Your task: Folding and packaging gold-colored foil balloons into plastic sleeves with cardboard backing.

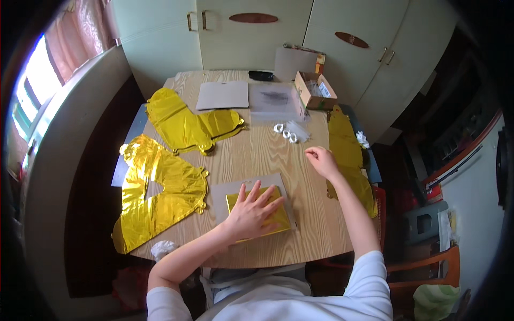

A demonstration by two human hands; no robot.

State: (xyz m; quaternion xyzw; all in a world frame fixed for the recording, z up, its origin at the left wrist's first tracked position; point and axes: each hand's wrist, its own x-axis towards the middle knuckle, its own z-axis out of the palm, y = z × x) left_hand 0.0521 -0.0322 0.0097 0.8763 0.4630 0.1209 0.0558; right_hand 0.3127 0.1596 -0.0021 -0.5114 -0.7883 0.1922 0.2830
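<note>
My left hand (252, 213) lies flat with fingers spread on a folded gold foil balloon (280, 226). Beneath that balloon is a grey cardboard sheet (220, 199) near the table's front edge. My right hand (322, 162) is over the right side of the table, fingers curled together; whether something small is pinched in them I cannot make out. Just beyond it are several small white coils (286, 134) and a bundle of thin clear plastic pieces (297, 130). Two unfolded gold foil balloons, one far (174, 119) and one near (163, 200), spread flat on the left.
More gold foil (345, 142) hangs over the right edge. At the back are a pale board (223, 95), a clear plastic sheet (274, 109), a black tray (261, 76) and an open cardboard box (307, 95) holding plastic packets. Crumpled white tissue (162, 249) sits at the front left edge.
</note>
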